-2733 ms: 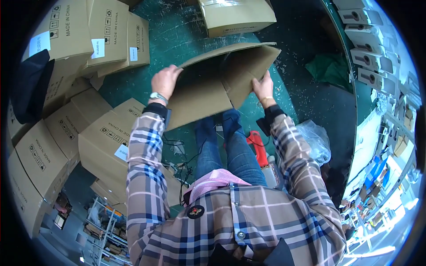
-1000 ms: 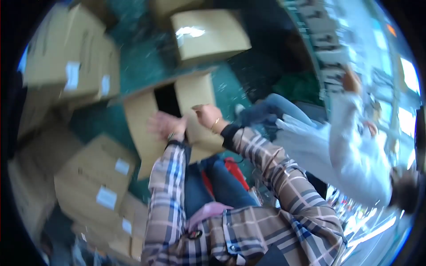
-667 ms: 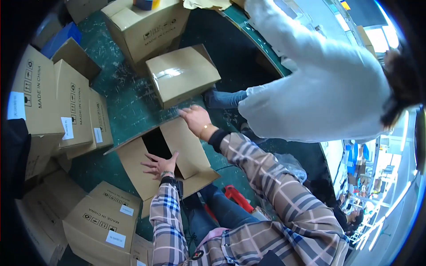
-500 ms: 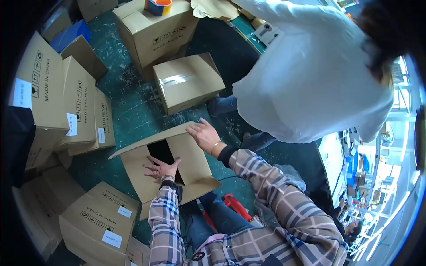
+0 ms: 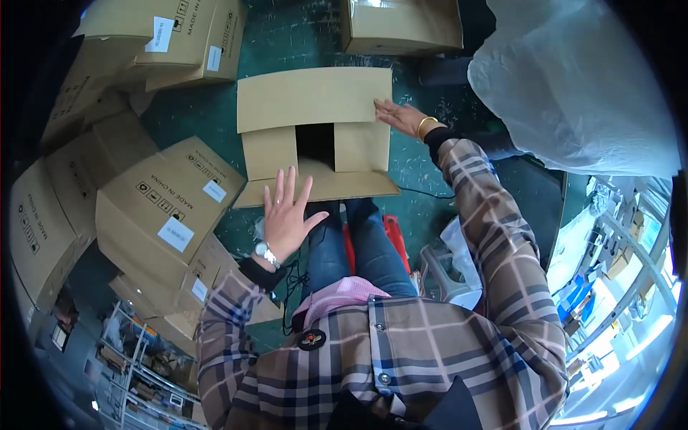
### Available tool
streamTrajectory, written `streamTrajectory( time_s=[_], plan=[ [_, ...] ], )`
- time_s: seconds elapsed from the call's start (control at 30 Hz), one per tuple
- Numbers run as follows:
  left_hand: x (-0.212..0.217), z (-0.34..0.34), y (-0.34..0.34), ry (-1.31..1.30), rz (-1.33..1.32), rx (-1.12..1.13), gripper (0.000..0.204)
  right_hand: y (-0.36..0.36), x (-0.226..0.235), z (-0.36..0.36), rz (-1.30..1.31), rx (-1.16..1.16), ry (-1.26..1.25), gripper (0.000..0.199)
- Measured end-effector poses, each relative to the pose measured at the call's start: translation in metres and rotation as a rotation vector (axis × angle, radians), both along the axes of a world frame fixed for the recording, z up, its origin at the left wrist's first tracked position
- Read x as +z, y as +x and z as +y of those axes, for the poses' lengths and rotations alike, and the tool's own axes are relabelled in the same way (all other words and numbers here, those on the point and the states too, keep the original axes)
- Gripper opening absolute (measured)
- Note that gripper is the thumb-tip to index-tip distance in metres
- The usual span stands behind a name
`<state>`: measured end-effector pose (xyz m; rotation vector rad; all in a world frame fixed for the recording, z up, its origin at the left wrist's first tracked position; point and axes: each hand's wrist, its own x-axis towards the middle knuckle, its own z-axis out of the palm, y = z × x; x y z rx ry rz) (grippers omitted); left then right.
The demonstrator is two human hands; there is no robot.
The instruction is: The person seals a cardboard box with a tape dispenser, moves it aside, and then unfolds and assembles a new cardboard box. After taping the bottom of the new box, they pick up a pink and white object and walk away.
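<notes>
In front of my legs stands a cardboard box [image 5: 271, 153]. Its two short side flaps are folded in, and a dark gap between them shows part of the inside. The long far flap [image 5: 312, 99] slants over the box's far side, while the near flap [image 5: 326, 186] leans out toward my knees. My right hand [image 5: 403, 117] has its fingers stretched out against the right end of the far flap. Fingers spread and holding nothing, my left hand [image 5: 288, 218] is raised by the near flap's left part.
Labelled cartons [image 5: 168, 204] are stacked along the left. A taped carton [image 5: 401, 25] stands beyond the box. At the right is a person in a white garment [image 5: 573, 93]. A red object [image 5: 395, 240] and a grey plastic stool [image 5: 448, 276] lie beside my legs; a black cable [image 5: 426, 192] crosses the floor.
My left hand has come out from over the box's opening toward me. The right hand has shifted along the far flap's right end. The view has turned and tipped down.
</notes>
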<state>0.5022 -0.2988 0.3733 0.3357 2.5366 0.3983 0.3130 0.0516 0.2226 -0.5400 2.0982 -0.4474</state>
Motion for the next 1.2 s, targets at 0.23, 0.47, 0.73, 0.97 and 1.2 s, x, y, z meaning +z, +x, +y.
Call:
streamTrajectory(
  time_s=[0.23, 0.47, 0.73, 0.97, 1.2],
  plan=[
    [-0.046, -0.001, -0.008, -0.185, 0.227, 0.142, 0.072, 0.007, -0.019, -0.005, -0.025, -0.141, -0.254, 0.067],
    [-0.114, 0.007, -0.076, -0.134, 0.359, 0.212, 0.065, 0.023, -0.018, 0.009, -0.201, -0.438, -0.488, 0.055],
    [-0.185, 0.019, -0.112, -0.252, 0.386, 0.261, 0.057, 0.078, -0.015, -0.015, 0.182, -0.893, -0.477, 0.046],
    [-0.201, 0.018, -0.109, -0.247, 0.446, 0.316, 0.055, 0.07, -0.047, -0.027, -0.178, -1.613, -0.52, 0.034],
    [-0.208, 0.007, -0.109, -0.264, 0.489, 0.317, 0.066, 0.067, -0.086, -0.03, 0.055, -1.399, -0.595, 0.026]
  ],
)
